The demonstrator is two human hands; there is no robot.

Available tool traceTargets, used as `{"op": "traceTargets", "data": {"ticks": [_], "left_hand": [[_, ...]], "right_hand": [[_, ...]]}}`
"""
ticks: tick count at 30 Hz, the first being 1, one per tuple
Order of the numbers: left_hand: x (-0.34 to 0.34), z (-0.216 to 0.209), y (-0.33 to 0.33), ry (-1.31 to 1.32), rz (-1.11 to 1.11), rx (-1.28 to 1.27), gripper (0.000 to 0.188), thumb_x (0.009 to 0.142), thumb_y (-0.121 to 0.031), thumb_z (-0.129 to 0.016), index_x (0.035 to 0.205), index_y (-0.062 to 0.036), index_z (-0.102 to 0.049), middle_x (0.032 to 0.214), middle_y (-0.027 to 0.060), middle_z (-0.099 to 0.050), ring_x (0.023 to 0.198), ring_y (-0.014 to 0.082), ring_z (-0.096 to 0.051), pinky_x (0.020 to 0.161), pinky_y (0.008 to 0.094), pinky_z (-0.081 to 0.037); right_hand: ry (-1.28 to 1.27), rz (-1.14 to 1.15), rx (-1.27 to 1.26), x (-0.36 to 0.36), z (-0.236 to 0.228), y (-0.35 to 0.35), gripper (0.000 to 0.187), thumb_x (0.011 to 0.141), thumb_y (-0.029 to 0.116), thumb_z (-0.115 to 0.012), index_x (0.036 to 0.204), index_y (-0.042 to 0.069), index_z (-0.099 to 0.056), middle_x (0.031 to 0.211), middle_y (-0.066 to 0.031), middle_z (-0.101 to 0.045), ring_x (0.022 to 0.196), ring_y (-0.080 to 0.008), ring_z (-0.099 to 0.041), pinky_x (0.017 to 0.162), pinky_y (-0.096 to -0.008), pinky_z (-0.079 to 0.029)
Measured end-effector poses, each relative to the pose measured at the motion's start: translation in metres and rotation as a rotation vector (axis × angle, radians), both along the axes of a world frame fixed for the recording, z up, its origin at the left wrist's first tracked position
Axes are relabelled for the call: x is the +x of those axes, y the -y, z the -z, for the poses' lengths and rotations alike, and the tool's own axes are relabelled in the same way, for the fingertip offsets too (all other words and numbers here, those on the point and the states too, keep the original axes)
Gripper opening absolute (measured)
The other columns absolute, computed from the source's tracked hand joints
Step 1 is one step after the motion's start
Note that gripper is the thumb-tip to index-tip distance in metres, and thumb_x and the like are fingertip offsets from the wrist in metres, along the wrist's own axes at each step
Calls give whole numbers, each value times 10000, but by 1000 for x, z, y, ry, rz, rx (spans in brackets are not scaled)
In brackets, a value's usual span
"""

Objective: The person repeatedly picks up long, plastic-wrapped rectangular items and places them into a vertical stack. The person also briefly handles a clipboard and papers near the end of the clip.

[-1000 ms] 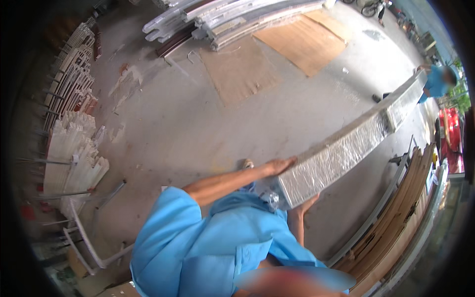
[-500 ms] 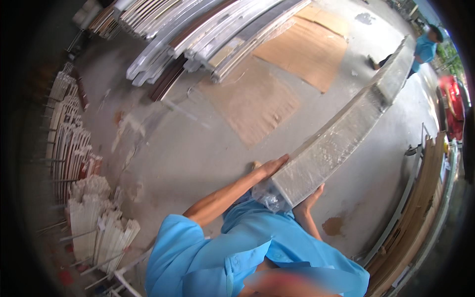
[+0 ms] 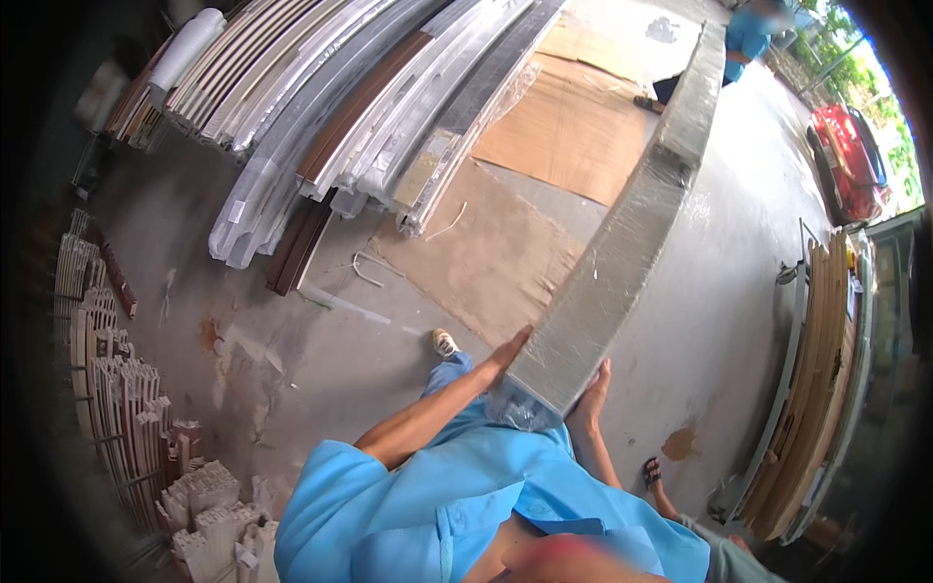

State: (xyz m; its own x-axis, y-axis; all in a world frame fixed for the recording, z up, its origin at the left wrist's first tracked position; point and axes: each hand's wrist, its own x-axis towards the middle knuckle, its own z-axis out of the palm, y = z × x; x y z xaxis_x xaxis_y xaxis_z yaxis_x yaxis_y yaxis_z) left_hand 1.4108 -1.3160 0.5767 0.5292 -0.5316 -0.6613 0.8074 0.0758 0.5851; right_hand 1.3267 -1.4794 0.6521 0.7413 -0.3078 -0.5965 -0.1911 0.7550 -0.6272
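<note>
A long, box-shaped bundle [image 3: 612,272] in clear plastic film slants from my waist toward the far upper right. My left hand [image 3: 510,352] presses its left side close to the near end, fingers partly hidden by it. Against the right side, my right hand [image 3: 590,396] is wrapped from below with its fingertips showing. Loose crumpled film [image 3: 522,406] covers the near end against my blue shirt. At the far end stands a co-worker [image 3: 748,37] in blue, right beside the bundle; that person's grip is too unclear to tell.
Wrapped long profiles [image 3: 389,126] are stacked at the upper left, with cardboard sheets [image 3: 564,131] on the floor beside them. Cut profiles [image 3: 121,418] stand in a rack at left. Long brown boards [image 3: 807,389] line the right. A sandalled foot [image 3: 652,473] shows at lower right; a red car [image 3: 847,163] is parked beyond.
The bundle and the co-worker at its far end now appear farther left in view. My left foot has come into sight, as has a sandalled foot at right. Both hands keep their hold.
</note>
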Motion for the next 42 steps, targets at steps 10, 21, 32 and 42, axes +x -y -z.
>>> {"op": "traceTargets", "data": {"ticks": [10,21,32,42], "left_hand": [[151,-36,-146,-53,66,-111,618,1018,-507,-411,1452,-67,-438,1349,58,-569,1165,138,-579,972,293,-489],[285,26,-173,-99,-81,-229,482,1040,-425,-383,1361,-90,-518,1198,26,-621,1053,130,-618,844,291,-557],[354,55,-237,-365,-145,-279,555,1022,-546,-354,1343,-126,-525,1152,22,-635,994,122,-640,807,289,-561],[437,66,-337,-229,-141,-206,635,994,-602,-392,1376,-110,-515,1199,41,-630,1040,155,-629,854,316,-546]], "right_hand": [[-101,-70,-181,144,2,-141,742,975,593,-423,1493,74,-312,1474,-153,-421,1329,-287,-442,1105,-414,-371],[-145,-26,-414,291,19,-173,449,1023,479,-447,1009,43,-554,890,-12,-534,809,-113,-507,718,-264,-447],[-249,-78,-547,376,27,-237,497,1007,498,-472,1043,7,-539,945,-56,-544,893,-126,-504,805,-286,-437],[-432,-195,-740,463,18,-339,518,1009,518,-474,964,3,-510,812,-33,-470,755,-131,-436,689,-294,-407]]}}
